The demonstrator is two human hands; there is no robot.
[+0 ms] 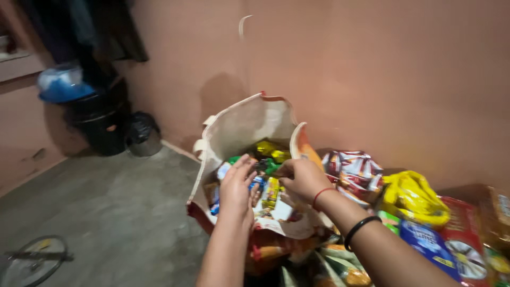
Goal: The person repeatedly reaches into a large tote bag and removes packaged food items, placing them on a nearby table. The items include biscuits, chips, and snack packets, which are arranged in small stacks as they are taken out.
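An open cream cloth bag (pixel 241 125) with orange-red trim stands against the wall, filled with small packets (pixel 268 183) in yellow, green, blue and white. Just right of it lies a crinkled red-and-white packet (pixel 353 170), then a yellow plastic packet (pixel 414 196). Nearer the camera, a flat blue packet (pixel 427 242) rests beside a red box (pixel 465 239) bearing a round wheel-like picture. Orange and green pouches (pixel 340 268) crowd the lower edge, blurred.

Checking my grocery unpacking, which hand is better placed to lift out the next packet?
Probably the right hand: its fingers already pinch a small green packet inside the cloth bag. The left hand lies flat, open.
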